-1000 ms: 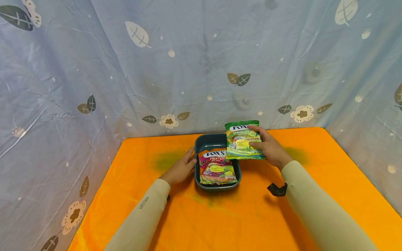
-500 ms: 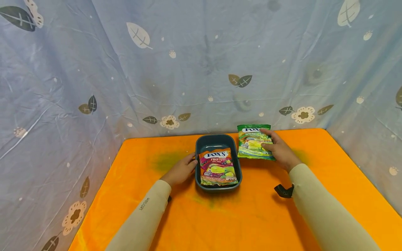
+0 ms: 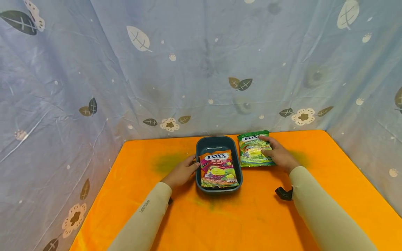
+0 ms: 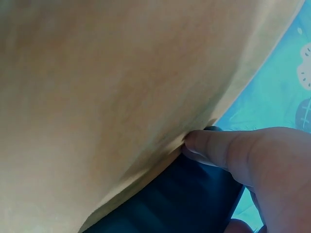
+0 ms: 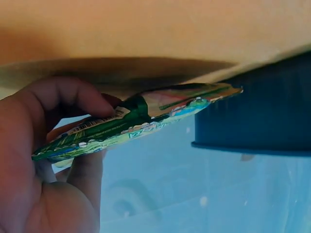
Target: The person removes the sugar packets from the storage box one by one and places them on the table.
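Note:
My right hand [image 3: 279, 157] pinches a green candy bag [image 3: 253, 158] labelled Spring Tea by its right side, just right of the tray. In the right wrist view, the fingers and thumb grip the bag's [image 5: 116, 127] edge, and the bag stands close over the orange table. A second candy bag, orange and purple [image 3: 217, 176] and marked Fruits, lies inside the dark blue-grey tray [image 3: 216, 140]. My left hand [image 3: 180, 173] rests against the tray's left side. Seen from the left wrist, straight fingers [image 4: 218, 145] touch the tray's dark outer wall [image 4: 184, 194].
An orange cloth [image 3: 213, 223] covers the table. Around its back and sides hangs a pale blue curtain [image 3: 188, 76] with leaf and flower prints. A black strap piece [image 3: 284, 193] sticks out at the right sleeve.
My right hand has carried the green bag rightward from above the tray's right edge, then lowered it beside the tray. The left hand and the tray have stayed nearly in place.

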